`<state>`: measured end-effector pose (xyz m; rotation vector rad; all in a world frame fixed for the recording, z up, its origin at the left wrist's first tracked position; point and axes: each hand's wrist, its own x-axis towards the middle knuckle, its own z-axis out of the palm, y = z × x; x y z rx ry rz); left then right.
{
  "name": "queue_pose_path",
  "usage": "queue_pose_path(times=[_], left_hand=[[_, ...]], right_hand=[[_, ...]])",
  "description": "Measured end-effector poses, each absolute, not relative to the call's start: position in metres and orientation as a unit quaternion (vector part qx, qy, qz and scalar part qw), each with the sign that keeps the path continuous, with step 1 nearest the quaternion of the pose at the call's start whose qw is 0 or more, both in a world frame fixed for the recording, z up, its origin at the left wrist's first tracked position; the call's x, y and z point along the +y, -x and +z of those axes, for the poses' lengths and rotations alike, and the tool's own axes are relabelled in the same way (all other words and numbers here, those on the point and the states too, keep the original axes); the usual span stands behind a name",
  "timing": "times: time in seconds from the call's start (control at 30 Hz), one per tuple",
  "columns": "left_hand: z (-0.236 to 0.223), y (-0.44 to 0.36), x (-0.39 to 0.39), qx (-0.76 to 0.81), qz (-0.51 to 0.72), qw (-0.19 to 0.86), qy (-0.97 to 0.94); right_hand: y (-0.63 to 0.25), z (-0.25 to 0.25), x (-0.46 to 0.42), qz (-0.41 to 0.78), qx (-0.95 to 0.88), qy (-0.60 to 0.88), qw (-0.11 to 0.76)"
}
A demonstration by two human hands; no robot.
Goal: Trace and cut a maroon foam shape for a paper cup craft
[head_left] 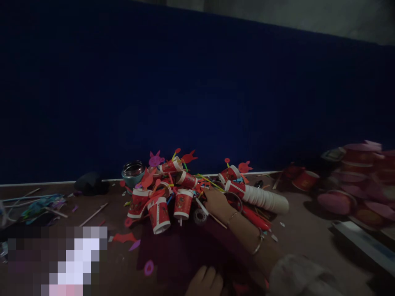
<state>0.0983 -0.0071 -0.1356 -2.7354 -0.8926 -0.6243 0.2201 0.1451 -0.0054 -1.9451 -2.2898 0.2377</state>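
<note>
Reaching: right hand (216, 202) dips among straws (212, 183) by cups (182, 204), centre of frame; grip hidden, can't tell. Left hand (206, 283), bottom centre, fingers curled, contents unclear. Stack (265, 199), right of centre, lies sideways, probably nested for tidiness.

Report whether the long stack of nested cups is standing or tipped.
Tipped: the stack of cups lies on its side, stretched along the table beyond the right forearm.
</note>
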Motion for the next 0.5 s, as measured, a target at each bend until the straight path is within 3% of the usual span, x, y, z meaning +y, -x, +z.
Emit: queue_pose_path(times=[0.2, 0.5], left_hand=[[-0.119, -0.089, -0.012, -0.353, -0.165, 0.042, 0.92], [-0.058, -0.074, -0.008, -0.416, -0.118, 0.03, 0.901]], right_hand=[[-0.216, 0.018, 0.15, 0.03, -0.767, 0.641, -0.009], [-0.239, 0.06, 0.137, -0.022, -0.779, 0.626, -0.022]])
